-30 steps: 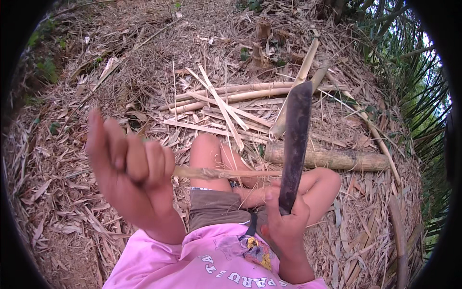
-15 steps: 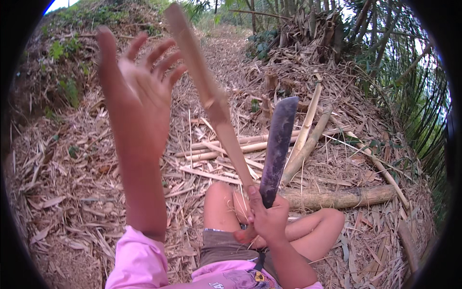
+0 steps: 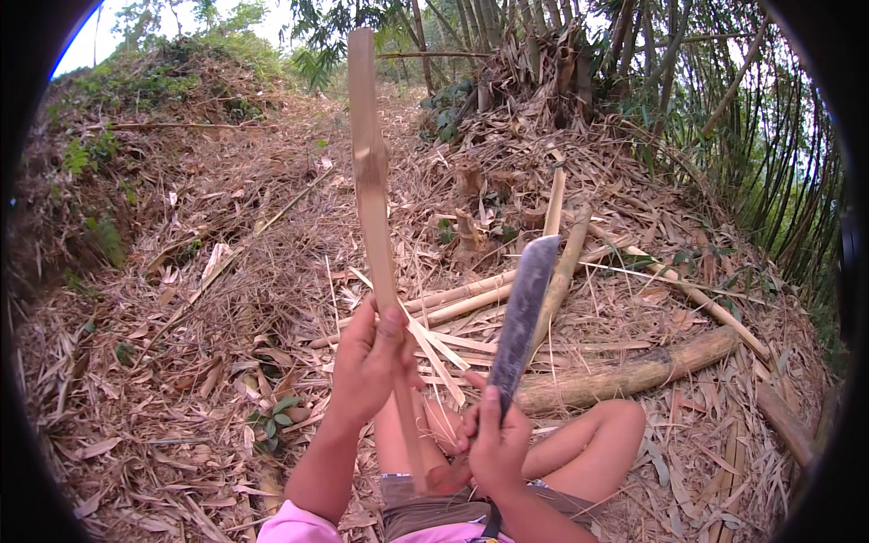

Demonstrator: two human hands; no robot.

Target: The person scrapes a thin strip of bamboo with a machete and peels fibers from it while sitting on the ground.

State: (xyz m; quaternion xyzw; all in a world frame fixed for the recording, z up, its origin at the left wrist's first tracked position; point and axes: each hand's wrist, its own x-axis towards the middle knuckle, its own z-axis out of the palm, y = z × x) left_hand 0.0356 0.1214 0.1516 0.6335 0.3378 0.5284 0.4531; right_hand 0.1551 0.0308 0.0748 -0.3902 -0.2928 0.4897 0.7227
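A flat, pale bamboo strip (image 3: 369,185) stands nearly upright left of the frame's centre, its long axis running from the top, where it leans slightly left, to its lower end above the lap at the bottom middle. The left hand (image 3: 369,357) has its grip clamped around the strip below mid-length, while the right hand (image 3: 498,443), lower and right of centre, wraps the handle of a machete (image 3: 527,312) whose dark blade points up and slightly right. Beyond lie split pieces (image 3: 439,348) and, at right, a thick pole (image 3: 634,369) on the leaf-strewn ground (image 3: 208,353).
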